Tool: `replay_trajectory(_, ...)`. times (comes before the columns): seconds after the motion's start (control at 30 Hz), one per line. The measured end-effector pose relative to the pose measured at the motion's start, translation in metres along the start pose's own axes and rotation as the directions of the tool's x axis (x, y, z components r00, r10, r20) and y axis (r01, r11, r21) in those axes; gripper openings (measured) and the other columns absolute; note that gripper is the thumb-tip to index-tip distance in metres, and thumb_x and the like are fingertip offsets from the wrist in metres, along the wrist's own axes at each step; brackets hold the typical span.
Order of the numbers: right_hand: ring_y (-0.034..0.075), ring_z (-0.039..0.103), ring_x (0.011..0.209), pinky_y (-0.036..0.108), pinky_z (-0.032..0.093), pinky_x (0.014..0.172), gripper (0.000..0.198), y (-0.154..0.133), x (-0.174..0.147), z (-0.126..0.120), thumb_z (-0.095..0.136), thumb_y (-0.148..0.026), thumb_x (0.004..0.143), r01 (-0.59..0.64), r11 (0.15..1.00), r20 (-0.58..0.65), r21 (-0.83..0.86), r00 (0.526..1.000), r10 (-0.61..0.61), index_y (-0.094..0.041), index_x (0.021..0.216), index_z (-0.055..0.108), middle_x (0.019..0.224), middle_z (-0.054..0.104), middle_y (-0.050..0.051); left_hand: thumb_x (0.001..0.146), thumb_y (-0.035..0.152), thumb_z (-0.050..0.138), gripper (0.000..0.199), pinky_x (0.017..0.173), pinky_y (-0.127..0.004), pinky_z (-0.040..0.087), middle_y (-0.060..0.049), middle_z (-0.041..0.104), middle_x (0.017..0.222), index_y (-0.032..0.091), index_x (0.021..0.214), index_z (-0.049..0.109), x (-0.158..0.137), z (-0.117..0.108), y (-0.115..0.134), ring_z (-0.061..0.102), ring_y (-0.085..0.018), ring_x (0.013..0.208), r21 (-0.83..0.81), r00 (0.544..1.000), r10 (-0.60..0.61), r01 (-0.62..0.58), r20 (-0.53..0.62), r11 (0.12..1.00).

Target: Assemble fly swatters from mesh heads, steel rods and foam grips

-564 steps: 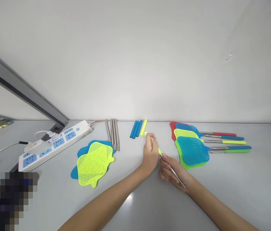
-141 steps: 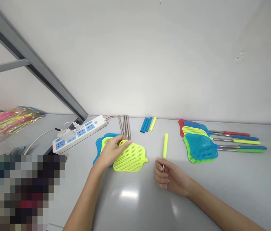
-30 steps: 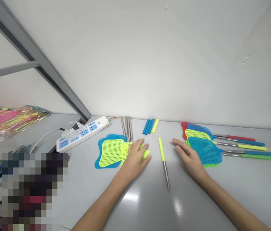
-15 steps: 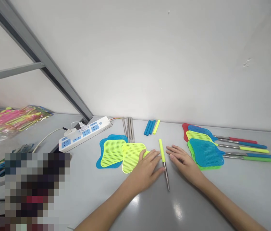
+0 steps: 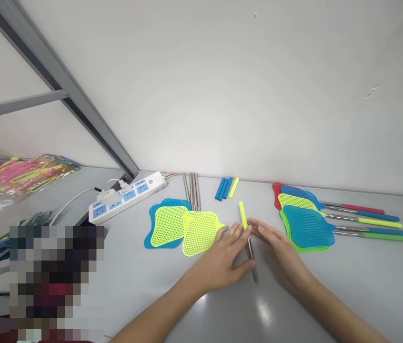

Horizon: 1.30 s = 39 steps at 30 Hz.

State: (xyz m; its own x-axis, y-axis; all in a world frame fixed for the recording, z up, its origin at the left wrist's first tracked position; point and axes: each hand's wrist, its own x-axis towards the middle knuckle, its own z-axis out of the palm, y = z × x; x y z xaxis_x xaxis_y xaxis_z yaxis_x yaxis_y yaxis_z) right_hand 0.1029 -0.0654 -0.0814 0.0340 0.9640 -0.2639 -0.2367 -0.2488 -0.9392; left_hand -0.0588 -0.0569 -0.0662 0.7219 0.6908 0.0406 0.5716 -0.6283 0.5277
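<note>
Yellow mesh head [image 5: 200,236] just left of left grip [image 5: 225,262], which is spread, fingers over yellow-handled rod [image 5: 243,214]. Rod between grips; right grip [image 5: 282,250] loosely open beside it. Step: likely picking up rod; next calls for closing fingers round it.

Shiny metal rod [image 5: 252,261] with smooth plastic-looking grip [image 5: 243,215], perforated plastic-looking swatter heads [image 5: 200,232], glossy tabletop [image 5: 223,317]

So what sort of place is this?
Probably a workshop or small assembly area: metal rods and blue tubes lie sorted in groups on a grey table, with handled fly swatters laid together at the right.
</note>
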Motion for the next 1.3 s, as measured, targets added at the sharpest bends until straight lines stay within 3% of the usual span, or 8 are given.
replay_trajectory(0.1, 0.018, 0.053, 0.094, 0.034, 0.035, 0.088, 0.029, 0.000, 0.000, 0.001, 0.055, -0.035, 0.072, -0.009, 0.990, -0.081, 0.140, 0.997, 0.021, -0.023, 0.098, 0.057, 0.102, 0.059, 0.005, 0.081, 0.039, 0.038, 0.057, 0.102, -0.039, 0.018, -0.002, 0.021, 0.137, 0.026, 0.131, 0.016, -0.001, -0.003, 0.005, 0.016, -0.018, 0.125, -0.037, 0.999, 0.036, -0.035, 0.003, 0.999)
replay_trajectory(0.2, 0.018, 0.056, 0.084, 0.032, 0.042, 0.079, 0.032, 0.003, 0.001, 0.002, 0.060, -0.033, 0.068, -0.058, 0.978, -0.051, 0.199, 0.996, 0.069, -0.021, 0.097, 0.056, 0.090, 0.061, 0.005, 0.083, 0.037, 0.036, 0.054, 0.101, -0.037, 0.021, 0.000, 0.019, 0.137, 0.027, 0.131, 0.014, -0.001, -0.004, 0.008, 0.017, -0.017, 0.125, -0.078, 0.996, 0.084, -0.081, 0.032, 0.994)
replay_trajectory(0.33, 0.015, 0.056, 0.070, 0.027, 0.046, 0.065, 0.033, 0.006, 0.003, 0.001, 0.062, -0.030, 0.065, -0.110, 0.963, -0.066, 0.244, 0.989, 0.130, -0.018, 0.095, 0.057, 0.080, 0.060, 0.005, 0.085, 0.030, 0.033, 0.046, 0.100, -0.032, 0.024, 0.002, 0.029, 0.134, 0.027, 0.129, 0.022, 0.000, -0.006, 0.007, 0.026, -0.013, 0.122, -0.093, 0.996, 0.091, -0.092, -0.009, 0.991)
replay_trajectory(0.5, 0.009, 0.050, 0.057, 0.020, 0.045, 0.052, 0.028, 0.003, 0.007, -0.005, 0.062, -0.028, 0.067, -0.132, 0.951, -0.102, 0.280, 0.981, 0.167, -0.018, 0.093, 0.057, 0.084, 0.057, 0.004, 0.086, 0.031, 0.031, 0.036, 0.096, -0.033, 0.029, 0.000, 0.047, 0.120, 0.025, 0.121, 0.037, 0.001, -0.013, -0.010, 0.039, -0.014, 0.111, 0.002, 0.980, -0.083, 0.085, -0.181, 0.996)
replay_trajectory(0.67, 0.005, 0.037, 0.047, 0.016, 0.036, 0.037, 0.022, 0.002, 0.007, -0.007, 0.059, -0.031, 0.070, -0.132, 0.936, -0.113, 0.325, 0.978, 0.177, -0.017, 0.087, 0.060, 0.070, 0.048, 0.000, 0.080, 0.039, 0.041, 0.043, 0.095, -0.038, 0.028, -0.006, 0.041, 0.124, 0.023, 0.120, 0.039, -0.002, -0.018, -0.036, 0.033, -0.021, 0.114, 0.110, 0.947, -0.204, 0.236, -0.247, 0.965)
replay_trajectory(0.87, 0.007, 0.040, 0.053, 0.017, 0.039, 0.041, 0.023, -0.001, 0.009, -0.010, 0.057, -0.032, 0.071, -0.145, 0.920, -0.100, 0.364, 0.976, 0.194, -0.017, 0.088, 0.060, 0.070, 0.045, 0.001, 0.067, 0.049, 0.055, 0.053, 0.096, -0.043, 0.022, -0.007, 0.034, 0.128, 0.025, 0.114, 0.044, -0.005, -0.017, -0.043, 0.022, -0.025, 0.120, 0.182, 0.969, -0.171, 0.203, -0.180, 0.962)
replay_trajectory(1.07, 0.009, 0.041, 0.058, 0.018, 0.037, 0.039, 0.019, -0.003, 0.010, -0.011, 0.055, -0.034, 0.071, -0.150, 0.908, -0.078, 0.392, 0.978, 0.195, -0.016, 0.078, 0.060, 0.071, 0.044, 0.001, 0.069, 0.044, 0.055, 0.040, 0.096, -0.044, 0.019, -0.008, 0.033, 0.127, 0.024, 0.103, 0.049, -0.003, -0.016, -0.040, 0.021, -0.024, 0.121, 0.190, 0.979, -0.147, 0.172, -0.142, 0.967)
replay_trajectory(1.3, 0.008, 0.036, 0.052, 0.018, 0.033, 0.036, 0.019, -0.001, 0.012, -0.016, 0.055, -0.034, 0.071, -0.159, 0.879, -0.057, 0.449, 0.977, 0.206, -0.017, 0.079, 0.058, 0.065, 0.037, -0.001, 0.078, 0.030, 0.047, 0.012, 0.094, -0.042, 0.023, -0.007, 0.038, 0.121, 0.021, 0.086, 0.051, -0.002, -0.017, -0.036, 0.027, -0.021, 0.116, 0.130, 0.976, -0.143, 0.165, -0.166, 0.978)
